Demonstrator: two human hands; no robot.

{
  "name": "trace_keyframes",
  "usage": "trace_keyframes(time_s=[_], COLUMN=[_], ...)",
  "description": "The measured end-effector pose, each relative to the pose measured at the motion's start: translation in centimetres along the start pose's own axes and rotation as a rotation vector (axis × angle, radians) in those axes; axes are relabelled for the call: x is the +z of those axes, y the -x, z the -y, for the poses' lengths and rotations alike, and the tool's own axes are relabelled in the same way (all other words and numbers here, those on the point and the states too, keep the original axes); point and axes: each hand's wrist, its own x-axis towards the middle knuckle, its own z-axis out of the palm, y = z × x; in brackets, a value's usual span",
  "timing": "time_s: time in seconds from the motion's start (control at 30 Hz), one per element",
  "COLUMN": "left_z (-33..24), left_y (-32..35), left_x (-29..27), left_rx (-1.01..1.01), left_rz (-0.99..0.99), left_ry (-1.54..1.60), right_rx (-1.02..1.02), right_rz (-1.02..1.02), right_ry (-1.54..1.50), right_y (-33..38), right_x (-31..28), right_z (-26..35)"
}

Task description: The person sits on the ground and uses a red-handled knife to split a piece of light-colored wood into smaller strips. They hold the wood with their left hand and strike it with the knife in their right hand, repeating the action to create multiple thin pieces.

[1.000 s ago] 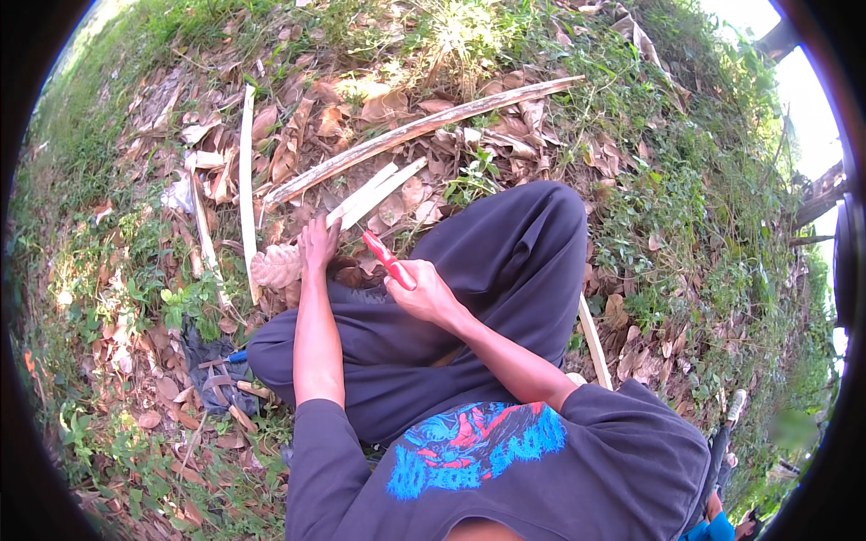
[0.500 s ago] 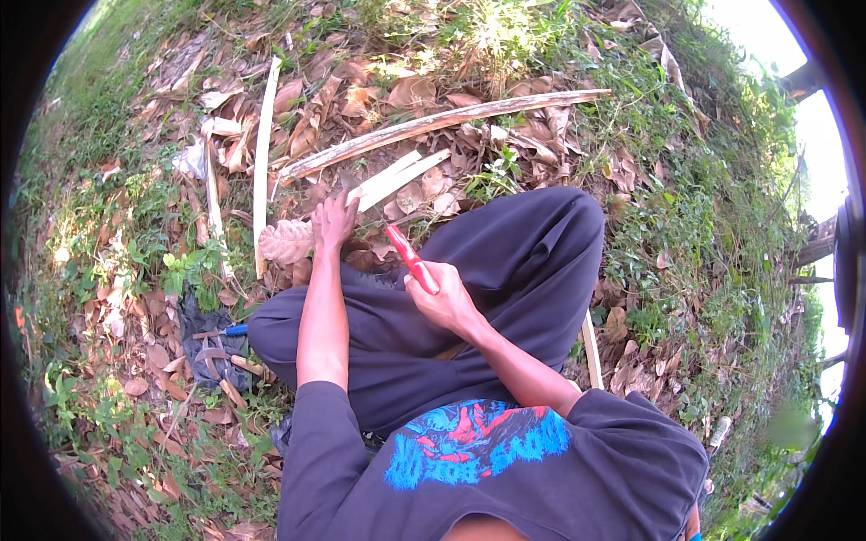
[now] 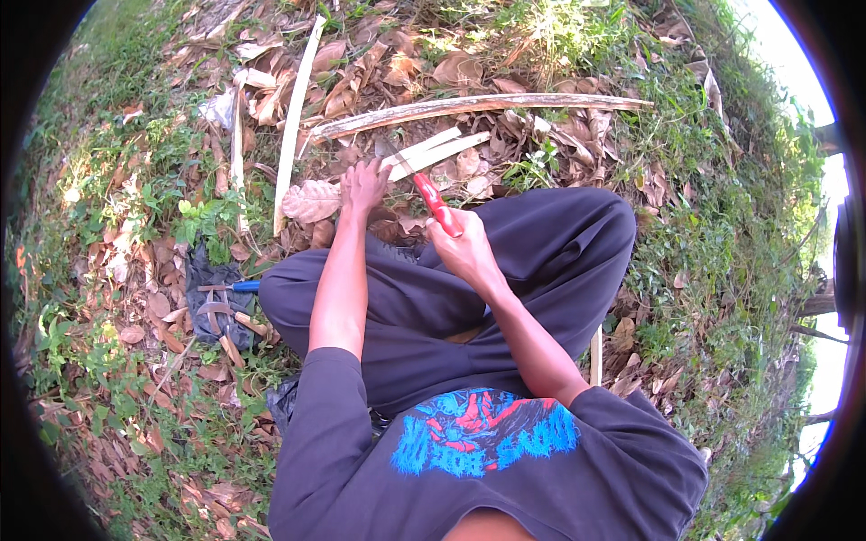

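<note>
My right hand (image 3: 465,246) is closed round the red handle of a knife (image 3: 437,206). Its thin dark blade points up and left, across the near ends of two pale split wood strips (image 3: 439,153). These strips lie side by side on the leaf litter in front of my crossed legs. With its fingers bent at their left end, my left hand (image 3: 364,187) grips a pale strip; the fingertips are partly hidden. Beside that wrist lies a large dry leaf (image 3: 311,201).
Beyond the strips lies a long rough-barked wood piece (image 3: 478,105). An upright pale stick (image 3: 298,126) stands left of it on the ground. By my left knee, a blue-handled tool (image 3: 244,286) rests on a dark plastic bag (image 3: 206,268). Dry leaves and grass surround me.
The knife has moved forward from above my lap to the wood strips, its blade now crossing them. My left hand stays at their end. The whole view has shifted slightly.
</note>
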Motion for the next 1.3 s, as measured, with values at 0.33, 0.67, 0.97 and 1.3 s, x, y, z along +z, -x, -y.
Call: trace_keyframes(time_s=[0.33, 0.67, 0.97, 1.3], left_z=[-0.7, -0.7, -0.5, -0.3], left_y=[-0.2, 0.1, 0.2, 0.1], left_x=[0.5, 0.3, 0.6, 0.5], left_rx=[0.024, 0.043, -0.003, -0.061], left_rz=[-0.068, -0.063, -0.031, 0.06], left_ry=[-0.011, -0.018, 0.009, 0.025], right_rx=[-0.042, -0.086, -0.083, -0.091], right_rz=[-0.032, -0.075, -0.045, -0.001], right_ry=[0.088, 0.01, 0.033, 0.003], right_y=[0.5, 1.7, 4.3, 5.8], right_x=[1.3, 1.0, 0.1, 0.2], right_z=[-0.5, -1.4, -2.0, -1.8])
